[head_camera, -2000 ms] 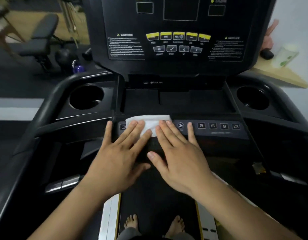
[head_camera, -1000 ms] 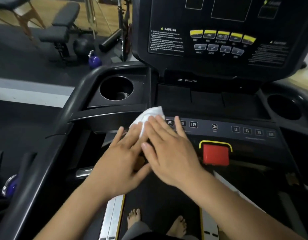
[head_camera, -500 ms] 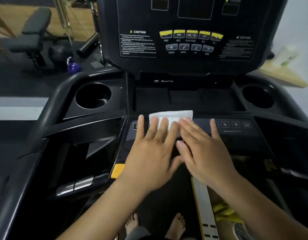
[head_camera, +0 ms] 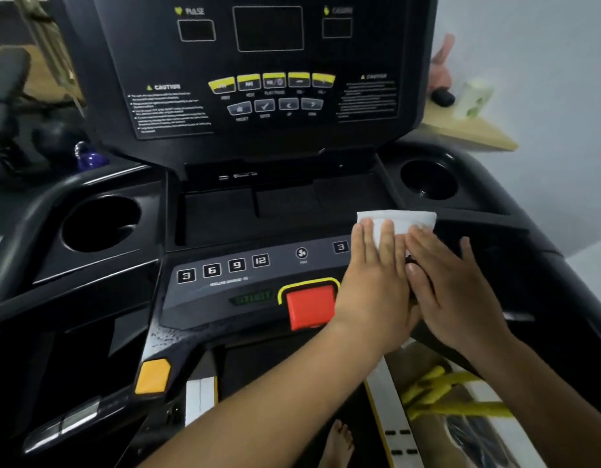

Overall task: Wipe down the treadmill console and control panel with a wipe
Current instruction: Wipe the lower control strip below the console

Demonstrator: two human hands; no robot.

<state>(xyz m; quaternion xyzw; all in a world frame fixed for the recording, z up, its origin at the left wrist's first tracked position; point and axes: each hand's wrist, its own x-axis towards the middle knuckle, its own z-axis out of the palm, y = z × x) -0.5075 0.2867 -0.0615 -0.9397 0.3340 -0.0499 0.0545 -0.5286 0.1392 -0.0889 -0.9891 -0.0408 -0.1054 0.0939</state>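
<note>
A white wipe [head_camera: 397, 220] lies flat on the right end of the grey control panel [head_camera: 245, 282], over the right-hand number buttons. My left hand [head_camera: 373, 285] presses on it with fingers flat and together. My right hand [head_camera: 451, 292] lies beside it, fingertips on the wipe's right part. Both palms face down. The left number buttons, the fan button and the red stop button [head_camera: 311, 307] are uncovered. The upright black console [head_camera: 258, 72] with yellow and grey keys stands behind, untouched.
Round cup holders sit at the left [head_camera: 101, 222] and right [head_camera: 429, 179] of the console. A black tray recess [head_camera: 285, 201] lies between panel and console. A wooden shelf [head_camera: 471, 133] with a bottle is at the right wall. Gym equipment stands at far left.
Both hands slid the wipe along the control panel, from its left end to its right end. The stop button and left number buttons are now uncovered.
</note>
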